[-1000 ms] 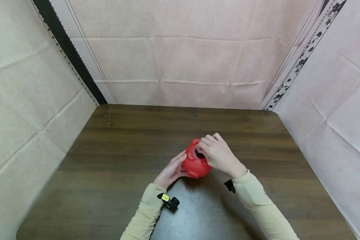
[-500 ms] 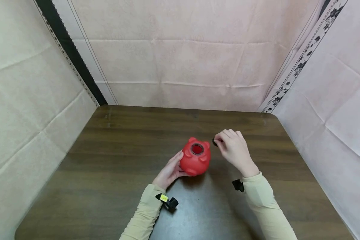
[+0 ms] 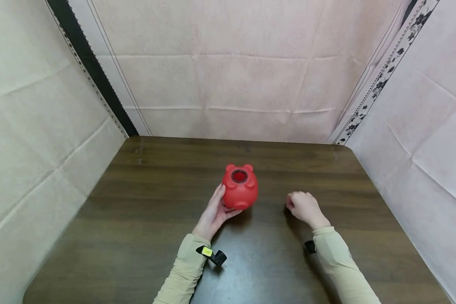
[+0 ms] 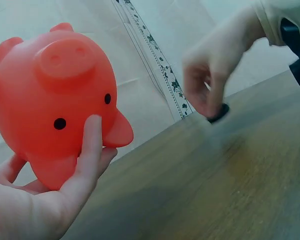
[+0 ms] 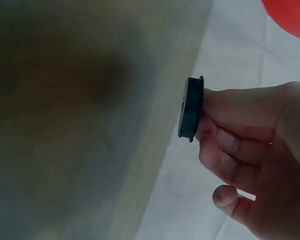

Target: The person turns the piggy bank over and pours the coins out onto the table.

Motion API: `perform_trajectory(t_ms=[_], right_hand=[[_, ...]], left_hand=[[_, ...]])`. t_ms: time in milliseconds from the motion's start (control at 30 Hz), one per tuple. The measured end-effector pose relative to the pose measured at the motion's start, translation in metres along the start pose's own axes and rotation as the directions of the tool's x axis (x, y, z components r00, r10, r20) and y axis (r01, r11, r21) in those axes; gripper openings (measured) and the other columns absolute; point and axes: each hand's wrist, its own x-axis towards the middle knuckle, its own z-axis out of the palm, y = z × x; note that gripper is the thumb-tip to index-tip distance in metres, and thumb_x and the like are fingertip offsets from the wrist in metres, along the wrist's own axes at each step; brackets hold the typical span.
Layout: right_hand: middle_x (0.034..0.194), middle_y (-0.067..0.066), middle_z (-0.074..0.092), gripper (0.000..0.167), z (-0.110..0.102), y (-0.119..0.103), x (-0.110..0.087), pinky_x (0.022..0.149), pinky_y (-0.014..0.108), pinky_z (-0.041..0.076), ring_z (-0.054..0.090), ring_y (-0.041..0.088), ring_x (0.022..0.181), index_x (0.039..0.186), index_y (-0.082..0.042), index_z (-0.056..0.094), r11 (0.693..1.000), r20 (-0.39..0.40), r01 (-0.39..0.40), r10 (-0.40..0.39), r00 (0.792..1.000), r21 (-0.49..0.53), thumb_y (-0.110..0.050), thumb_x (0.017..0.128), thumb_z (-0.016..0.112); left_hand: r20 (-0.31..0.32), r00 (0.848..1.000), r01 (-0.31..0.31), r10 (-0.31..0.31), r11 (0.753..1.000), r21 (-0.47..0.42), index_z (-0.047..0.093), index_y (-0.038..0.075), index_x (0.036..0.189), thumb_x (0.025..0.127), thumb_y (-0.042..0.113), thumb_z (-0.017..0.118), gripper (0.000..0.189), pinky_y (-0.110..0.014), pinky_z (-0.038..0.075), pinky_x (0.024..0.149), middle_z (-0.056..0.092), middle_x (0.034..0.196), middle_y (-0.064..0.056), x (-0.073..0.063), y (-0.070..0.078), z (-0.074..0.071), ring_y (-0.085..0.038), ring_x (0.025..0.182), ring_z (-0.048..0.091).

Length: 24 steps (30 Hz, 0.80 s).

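Observation:
A red piggy bank (image 3: 241, 195) is held up by my left hand (image 3: 213, 213), its round dark-rimmed opening uncovered and facing up in the head view. In the left wrist view the bank's snout and two black eyes show, and the fingers (image 4: 92, 145) wrap round its head and ear. Off to the right, my right hand (image 3: 306, 207) pinches a black round plug (image 5: 191, 108) between thumb and fingertips, low over the table. The plug is hidden in the head view but shows below the fingers in the left wrist view.
Both hands are over a dark wooden table (image 3: 167, 169). Pale cloth hangings (image 3: 228, 84) stand behind it and along both sides. A small black camera (image 3: 218, 258) is strapped to the left wrist.
My right hand has pulled the black plug out of the piggy bank's opening and carried it right and down towards the table. The left hand has lifted the bank slightly up and left.

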Motion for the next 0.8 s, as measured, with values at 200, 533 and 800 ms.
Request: perform_trajectory(t_ms=[200, 533, 800], right_hand=[[0.064, -0.002, 0.058, 0.018, 0.0105, 0.0015, -0.0044, 0.054, 0.035, 0.045, 0.053, 0.016, 0.057, 0.064, -0.013, 0.058, 0.999, 0.081, -0.048, 0.047, 0.996, 0.021, 0.0, 0.075, 0.065], [0.065, -0.001, 0.058, 0.017, 0.0105, -0.0002, -0.0032, 0.052, 0.032, 0.044, 0.052, 0.015, 0.057, 0.068, -0.012, 0.06, 0.994, 0.113, -0.094, 0.088, 0.99, 0.051, -0.002, 0.079, 0.068], [0.066, -0.001, 0.059, 0.015, 0.0088, -0.0007, -0.0036, 0.052, 0.032, 0.044, 0.052, 0.013, 0.058, 0.069, -0.013, 0.061, 0.991, 0.137, -0.116, 0.105, 0.985, 0.067, -0.005, 0.08, 0.069]], left_hand=[[0.004, 1.0, 0.018, -0.018, 1.0, -0.014, 0.028, 0.032, 0.15, 0.099, 0.043, 0.047, 0.055, -0.043, 0.053, 0.093, 0.04, 0.146, -0.009, -0.0035, 0.0016, 0.0019, -0.027, 0.117, 0.054], [-0.003, 1.0, 0.021, -0.021, 0.999, -0.026, 0.028, 0.033, 0.15, 0.101, 0.04, 0.045, 0.053, -0.04, 0.054, 0.09, 0.039, 0.147, -0.009, -0.0072, 0.0039, 0.0031, -0.026, 0.118, 0.053], [0.011, 1.0, 0.026, -0.026, 0.999, -0.02, 0.027, 0.033, 0.15, 0.099, 0.042, 0.048, 0.056, -0.04, 0.054, 0.09, 0.038, 0.147, -0.01, -0.0068, 0.004, 0.001, -0.028, 0.121, 0.05]])
